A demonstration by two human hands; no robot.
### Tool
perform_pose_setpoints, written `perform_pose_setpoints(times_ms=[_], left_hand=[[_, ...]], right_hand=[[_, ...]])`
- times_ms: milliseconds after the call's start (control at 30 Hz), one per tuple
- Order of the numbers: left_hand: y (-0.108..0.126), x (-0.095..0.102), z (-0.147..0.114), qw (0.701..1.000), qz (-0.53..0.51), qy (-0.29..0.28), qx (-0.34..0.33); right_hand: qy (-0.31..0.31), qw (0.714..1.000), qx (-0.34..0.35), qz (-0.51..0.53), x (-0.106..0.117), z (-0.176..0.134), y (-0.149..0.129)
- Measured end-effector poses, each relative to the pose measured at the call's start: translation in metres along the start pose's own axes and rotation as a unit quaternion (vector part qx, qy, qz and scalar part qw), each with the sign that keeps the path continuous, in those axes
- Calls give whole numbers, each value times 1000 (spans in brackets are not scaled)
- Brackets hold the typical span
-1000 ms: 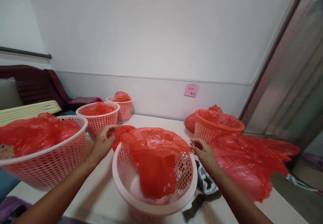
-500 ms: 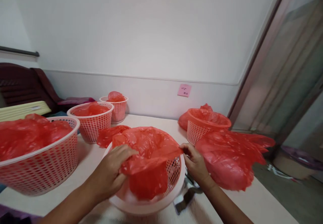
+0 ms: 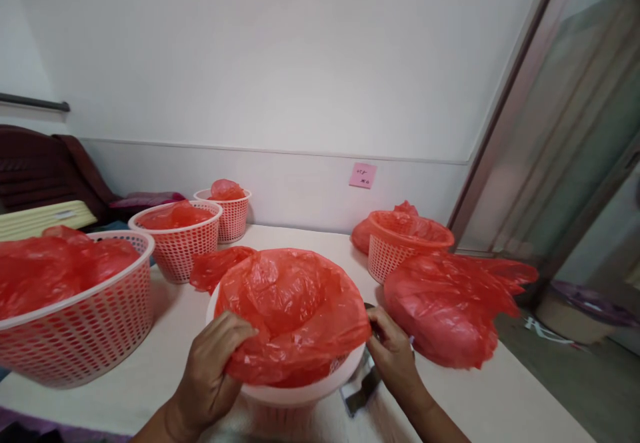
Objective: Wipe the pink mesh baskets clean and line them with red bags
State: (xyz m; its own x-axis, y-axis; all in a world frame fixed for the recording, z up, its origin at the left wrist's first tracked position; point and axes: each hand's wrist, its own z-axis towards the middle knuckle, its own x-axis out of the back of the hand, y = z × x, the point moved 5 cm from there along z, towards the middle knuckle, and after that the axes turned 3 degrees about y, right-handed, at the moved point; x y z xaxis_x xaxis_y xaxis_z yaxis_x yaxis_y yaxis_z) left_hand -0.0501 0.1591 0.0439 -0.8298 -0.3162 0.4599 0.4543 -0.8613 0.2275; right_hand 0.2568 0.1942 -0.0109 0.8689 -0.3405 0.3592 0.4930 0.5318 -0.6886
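A pink perforated basket [image 3: 300, 395] stands on the table right in front of me, almost wholly covered by a red plastic bag [image 3: 293, 310] spread over its mouth. My left hand [image 3: 213, 373] grips the bag's near left edge at the rim. My right hand [image 3: 393, 353] pinches the bag's right edge against the basket's side. The bag's film sags into the basket's middle.
A large pink basket [image 3: 95, 326] filled with red bags stands at left, two smaller ones [image 3: 180, 246] [image 3: 233, 213] behind it. An orange-lined basket [image 3: 400, 246] and a heap of red bags [image 3: 450, 303] lie at right. Dark cloth [image 3: 360, 396] lies under the basket. A glass door is at right.
Both hands came from beside the basket onto the bag and drew its edges down over the rim. The bag now covers the basket's mouth instead of hanging down its front.
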Motion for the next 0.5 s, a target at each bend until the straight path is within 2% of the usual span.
perform_pose_setpoints(times_ms=[133, 200, 300, 367, 400, 500], left_hand=[[-5, 1, -3, 1000, -1, 22, -17], [-5, 2, -5, 999, 1, 15, -38], [-5, 2, -6, 999, 6, -3, -53], [-6, 2, -5, 998, 14, -2, -56], [-6, 2, -4, 998, 18, 0, -59], [-6, 2, -3, 997, 33, 1, -77]], right_hand=[[-32, 999, 34, -7, -6, -18, -4], [-32, 998, 49, -37, -1, -22, -8], [75, 990, 66, -95, 23, -24, -29], [115, 980, 108, -118, 35, -23, -58], [91, 977, 146, -124, 34, -22, -75], [-43, 962, 217, -161, 15, -18, -119]])
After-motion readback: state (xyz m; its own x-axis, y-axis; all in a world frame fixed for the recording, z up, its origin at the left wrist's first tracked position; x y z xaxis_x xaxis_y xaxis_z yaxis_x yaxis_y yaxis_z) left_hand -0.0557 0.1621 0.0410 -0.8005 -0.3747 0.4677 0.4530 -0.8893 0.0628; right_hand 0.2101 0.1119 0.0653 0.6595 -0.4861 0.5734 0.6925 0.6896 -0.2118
